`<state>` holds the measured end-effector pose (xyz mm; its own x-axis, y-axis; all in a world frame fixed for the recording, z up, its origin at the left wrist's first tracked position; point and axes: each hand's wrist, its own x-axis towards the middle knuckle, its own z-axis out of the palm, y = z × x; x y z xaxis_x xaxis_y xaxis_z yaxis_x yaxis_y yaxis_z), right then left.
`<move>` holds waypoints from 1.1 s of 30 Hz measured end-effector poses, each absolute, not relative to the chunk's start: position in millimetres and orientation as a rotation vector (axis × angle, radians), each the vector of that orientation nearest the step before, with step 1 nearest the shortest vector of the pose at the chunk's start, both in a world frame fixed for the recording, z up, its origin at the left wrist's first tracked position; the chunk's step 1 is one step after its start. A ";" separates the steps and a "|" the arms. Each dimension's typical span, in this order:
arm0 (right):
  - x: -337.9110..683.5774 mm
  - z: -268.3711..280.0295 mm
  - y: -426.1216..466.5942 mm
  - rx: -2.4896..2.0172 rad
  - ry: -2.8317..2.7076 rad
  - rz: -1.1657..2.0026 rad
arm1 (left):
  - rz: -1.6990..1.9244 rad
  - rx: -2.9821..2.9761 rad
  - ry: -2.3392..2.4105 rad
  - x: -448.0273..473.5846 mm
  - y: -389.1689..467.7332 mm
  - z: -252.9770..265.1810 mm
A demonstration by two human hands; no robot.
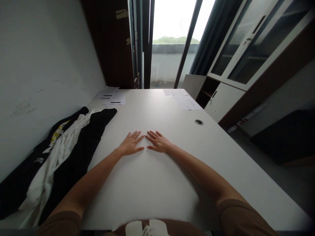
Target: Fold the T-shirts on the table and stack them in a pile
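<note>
My left hand (131, 144) lies palm down on the white table (147, 186), its fingers spread and nothing in it. Close beside it, my right hand (158, 142) also rests flat on the tabletop with fingers apart. A narrow gap separates the fingertips of the two hands. To the left of my left arm, a pile of clothes runs along the table's left side: a black garment (81, 147), a white one (66, 147) and another dark one with a yellow patch (39, 154).
Papers (112, 96) lie at the far left of the table, and more papers (183, 100) at the far right. A round cable hole (199, 122) is set near the right edge. A wall (44, 65) borders the left; cabinets (236, 65) stand at right.
</note>
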<state>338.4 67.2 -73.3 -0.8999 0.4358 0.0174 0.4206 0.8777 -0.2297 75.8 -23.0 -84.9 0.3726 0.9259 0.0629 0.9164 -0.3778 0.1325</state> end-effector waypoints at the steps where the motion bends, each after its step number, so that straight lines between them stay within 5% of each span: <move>1: 338.6 -73.1 67.2 -0.678 -2.977 0.341 | 0.194 2.535 1.709 75.8 -22.9 -84.3; 33: 338.2 -72.3 65.3 -0.690 -2.959 0.350 | 0.223 2.503 1.713 78.2 -24.7 -82.2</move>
<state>338.2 65.3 -72.3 -0.8949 0.4454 0.0289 0.4263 0.8722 -0.2397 78.2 -24.7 -82.2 0.3565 0.9321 0.0639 0.9174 -0.3621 0.1649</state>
